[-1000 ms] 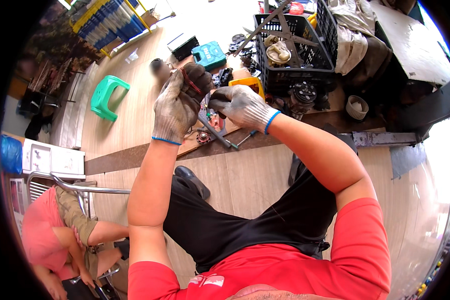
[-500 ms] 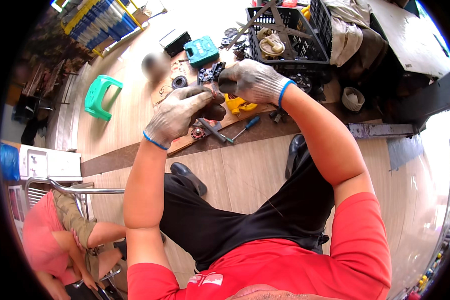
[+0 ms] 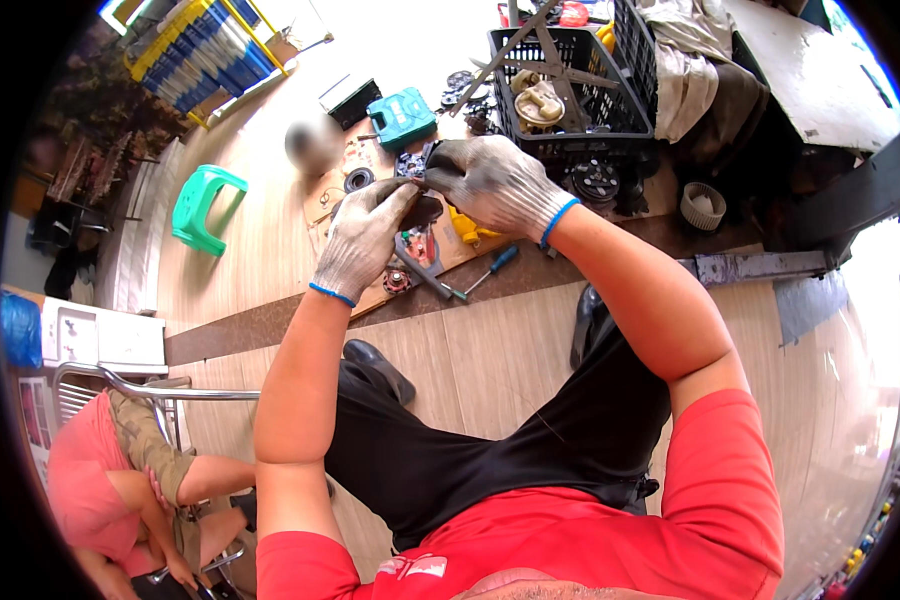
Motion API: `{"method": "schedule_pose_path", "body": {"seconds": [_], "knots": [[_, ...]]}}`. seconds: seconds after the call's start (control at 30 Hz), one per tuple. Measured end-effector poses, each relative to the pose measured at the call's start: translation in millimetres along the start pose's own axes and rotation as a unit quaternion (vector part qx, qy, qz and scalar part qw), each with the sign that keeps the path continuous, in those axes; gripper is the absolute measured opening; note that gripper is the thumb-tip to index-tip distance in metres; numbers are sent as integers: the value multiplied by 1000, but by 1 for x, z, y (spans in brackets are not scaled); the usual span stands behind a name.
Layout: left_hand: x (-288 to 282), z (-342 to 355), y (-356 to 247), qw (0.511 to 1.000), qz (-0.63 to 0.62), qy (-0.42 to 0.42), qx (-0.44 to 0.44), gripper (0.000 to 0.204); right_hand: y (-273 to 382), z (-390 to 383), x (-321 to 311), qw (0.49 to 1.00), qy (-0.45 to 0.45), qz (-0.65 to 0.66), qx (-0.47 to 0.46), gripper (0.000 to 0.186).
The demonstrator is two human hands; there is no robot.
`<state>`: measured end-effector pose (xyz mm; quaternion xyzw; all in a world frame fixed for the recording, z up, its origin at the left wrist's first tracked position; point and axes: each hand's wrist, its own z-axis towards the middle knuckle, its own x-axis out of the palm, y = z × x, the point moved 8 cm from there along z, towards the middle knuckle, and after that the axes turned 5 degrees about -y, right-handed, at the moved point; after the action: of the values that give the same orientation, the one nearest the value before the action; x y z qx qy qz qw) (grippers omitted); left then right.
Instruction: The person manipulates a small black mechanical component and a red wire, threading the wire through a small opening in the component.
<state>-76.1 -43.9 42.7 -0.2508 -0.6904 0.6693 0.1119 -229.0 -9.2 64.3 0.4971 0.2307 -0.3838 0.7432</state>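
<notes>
In a grey-white work glove with a blue cuff, my left hand (image 3: 362,235) is closed, its thumb and fingers pinched at the tips. My right hand (image 3: 498,185), gloved alike, pinches from the other side, and the fingertips of both meet. What they hold is too small and hidden to name. Beneath them on a wooden board (image 3: 370,298) lie a yellow part (image 3: 464,227), a dark bar (image 3: 422,270) and a round red-and-black part (image 3: 397,281). A blue-handled screwdriver (image 3: 503,260) rests at the board's near edge. Beyond my left hand is a black ring (image 3: 358,179).
A teal case (image 3: 402,116) stands past the board. Farther right, a black crate (image 3: 630,118) holds metal strips and a beige part (image 3: 539,104). At left is a green stool (image 3: 206,208); a seated person (image 3: 100,480) is at lower left. A white basket (image 3: 703,204) stands at right.
My hands have come together: the right moved left and a little down, and the left shifted slightly right. Their fingertips now meet where a gap showed before.
</notes>
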Motion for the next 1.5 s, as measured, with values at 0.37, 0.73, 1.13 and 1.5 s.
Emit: {"method": "schedule_pose_path", "body": {"seconds": [0.37, 0.73, 1.13, 1.5], "knots": [[-19, 16, 17, 922, -377, -79, 45, 31, 14, -16, 43, 986, 40, 162, 24, 35], [-31, 23, 19, 865, -501, 1, 24, 36, 0, -8, 61, 977, 104, 183, 36, 27], [-2, -12, -3, 975, -131, 174, -38, 34, -6, 7, 10, 983, 127, -32, -130, 23], [7, -2, -8, 983, 160, 67, 57, 36, -3, 9, -3, 992, 72, -105, -27, 35]]}}
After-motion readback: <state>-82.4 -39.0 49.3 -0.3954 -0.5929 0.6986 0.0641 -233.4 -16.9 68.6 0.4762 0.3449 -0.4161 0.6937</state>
